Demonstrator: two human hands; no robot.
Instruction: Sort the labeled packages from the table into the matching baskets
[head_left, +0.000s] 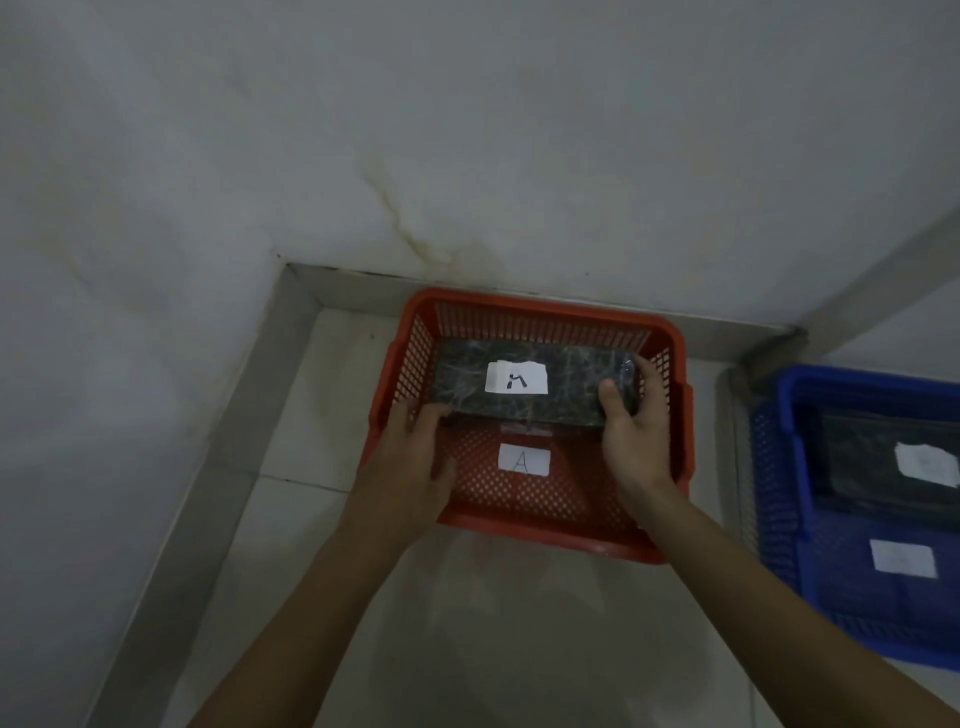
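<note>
A dark wrapped package (566, 384) with a white label marked A sits inside the red basket (524, 306) on the floor. Both hands hold it by its ends: my left hand (410, 457) grips the near left corner, my right hand (631, 421) wraps the right end. The red basket's bottom carries a white paper label (523, 460) marked A, just in front of the package. Whether the package rests on the basket floor or is held slightly above it cannot be told.
A blue basket (779, 467) stands to the right with a dark package (878, 447) inside and white labels on both. White walls with a grey skirting (291, 332) close off the corner behind and to the left. Pale floor tiles (519, 623) lie in front.
</note>
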